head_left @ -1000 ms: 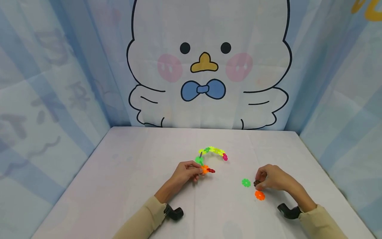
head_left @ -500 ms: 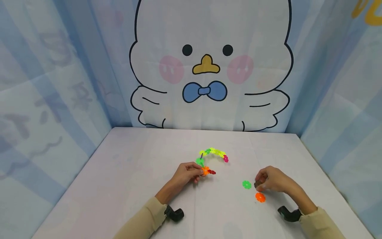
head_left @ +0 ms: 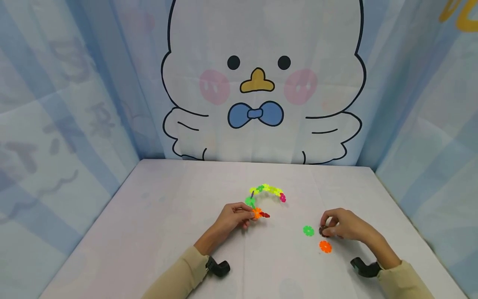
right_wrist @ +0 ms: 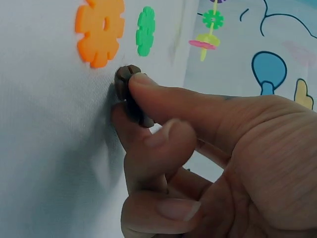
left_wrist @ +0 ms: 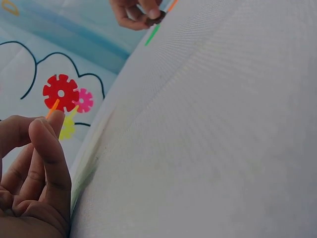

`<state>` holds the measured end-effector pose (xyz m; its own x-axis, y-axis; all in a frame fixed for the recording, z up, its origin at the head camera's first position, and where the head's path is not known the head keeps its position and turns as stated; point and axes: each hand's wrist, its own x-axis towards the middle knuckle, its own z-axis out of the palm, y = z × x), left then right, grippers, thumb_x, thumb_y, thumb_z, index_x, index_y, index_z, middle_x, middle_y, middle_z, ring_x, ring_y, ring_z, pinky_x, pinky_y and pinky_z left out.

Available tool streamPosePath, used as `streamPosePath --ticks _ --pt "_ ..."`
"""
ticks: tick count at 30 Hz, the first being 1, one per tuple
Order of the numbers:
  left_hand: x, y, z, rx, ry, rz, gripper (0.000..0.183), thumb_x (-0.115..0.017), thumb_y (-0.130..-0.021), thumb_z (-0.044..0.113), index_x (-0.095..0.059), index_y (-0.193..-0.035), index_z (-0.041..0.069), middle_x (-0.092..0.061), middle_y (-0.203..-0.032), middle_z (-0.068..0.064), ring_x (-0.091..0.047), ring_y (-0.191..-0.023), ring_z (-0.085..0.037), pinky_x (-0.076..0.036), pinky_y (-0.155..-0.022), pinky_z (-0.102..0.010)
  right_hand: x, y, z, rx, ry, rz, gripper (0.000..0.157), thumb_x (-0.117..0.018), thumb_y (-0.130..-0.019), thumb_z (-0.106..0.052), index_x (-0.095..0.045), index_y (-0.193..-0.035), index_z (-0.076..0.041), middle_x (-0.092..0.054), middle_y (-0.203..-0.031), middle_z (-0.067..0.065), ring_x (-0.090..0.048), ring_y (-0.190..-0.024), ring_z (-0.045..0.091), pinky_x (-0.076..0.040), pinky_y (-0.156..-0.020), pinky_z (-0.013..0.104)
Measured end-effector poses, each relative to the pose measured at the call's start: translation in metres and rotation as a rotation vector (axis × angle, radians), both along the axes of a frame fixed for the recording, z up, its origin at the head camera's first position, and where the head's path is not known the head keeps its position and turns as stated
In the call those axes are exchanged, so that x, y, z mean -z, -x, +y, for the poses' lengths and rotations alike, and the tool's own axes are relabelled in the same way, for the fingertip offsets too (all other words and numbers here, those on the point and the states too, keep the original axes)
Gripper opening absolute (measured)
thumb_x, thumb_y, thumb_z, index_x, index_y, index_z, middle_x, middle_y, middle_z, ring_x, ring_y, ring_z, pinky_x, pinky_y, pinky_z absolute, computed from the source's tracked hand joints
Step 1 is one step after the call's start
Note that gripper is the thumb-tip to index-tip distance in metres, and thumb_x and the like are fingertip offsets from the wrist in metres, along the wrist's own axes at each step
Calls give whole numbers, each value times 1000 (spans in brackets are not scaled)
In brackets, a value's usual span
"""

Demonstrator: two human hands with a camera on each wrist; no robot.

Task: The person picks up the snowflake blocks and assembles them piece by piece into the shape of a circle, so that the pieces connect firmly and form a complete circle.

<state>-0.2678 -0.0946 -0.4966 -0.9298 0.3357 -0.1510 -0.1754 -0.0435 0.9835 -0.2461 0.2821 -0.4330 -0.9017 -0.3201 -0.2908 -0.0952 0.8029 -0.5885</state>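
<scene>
My left hand pinches an orange snowflake disc at the near end of a curved chain of linked discs. A red disc is slotted onto that orange one and points to the right. The chain runs through green and yellow discs to a pink disc at its other end. My right hand pinches a dark brown disc between thumb and fingers, just over the table. Close to it, a loose green disc and a loose orange disc lie flat.
The white-covered table carries all the discs. Behind it hangs a cloth backdrop with a cartoon bird, and blue-white cloth stands on both sides. A black camera mount is on the left wrist, another camera mount on the right.
The right hand has shifted slightly to the right with the brown disc, and its fingers have changed position on it. The left hand and chain look still.
</scene>
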Motion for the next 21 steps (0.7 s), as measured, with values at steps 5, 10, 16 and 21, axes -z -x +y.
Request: streamPosePath --ticks 5,10,16,21 --pt "-1 0 0 -9 2 1 20 -75 -97 10 -71 -110 -4 -79 -88 -5 -60 -67 -10 -54 -64 -21 0 2 3 -41 44 -45 10 -75 -97 -13 -67 -104 -13 -64 -79 4 -53 -53 16 -42 -50 23" --pt "-1 0 0 -13 4 1 20 -76 -96 10 -71 -109 -4 -79 -88 -6 -60 -66 -10 -54 -64 -21 0 4 -2 -70 128 -78 9 -65 -105 -15 -59 -109 -11 -69 -80 6 -53 -49 15 -36 -46 18" --pt "-1 0 -1 -8 12 8 21 -76 -97 12 -71 -110 -3 -80 -89 -6 -60 -67 -10 -55 -65 -21 0 9 -17 -48 225 -82 14 -63 -107 -17 -56 -114 -8 -74 -81 10 -51 -49 14 -35 -45 17" --pt "-1 0 -2 4 6 2 22 -76 -97 12 -71 -112 -4 -81 -94 -12 -60 -66 -10 -56 -65 -21 1 14 -35 -32 308 -131 17 -64 -106 -17 -57 -117 -6 -76 -85 12 -48 -49 12 -34 -46 18"
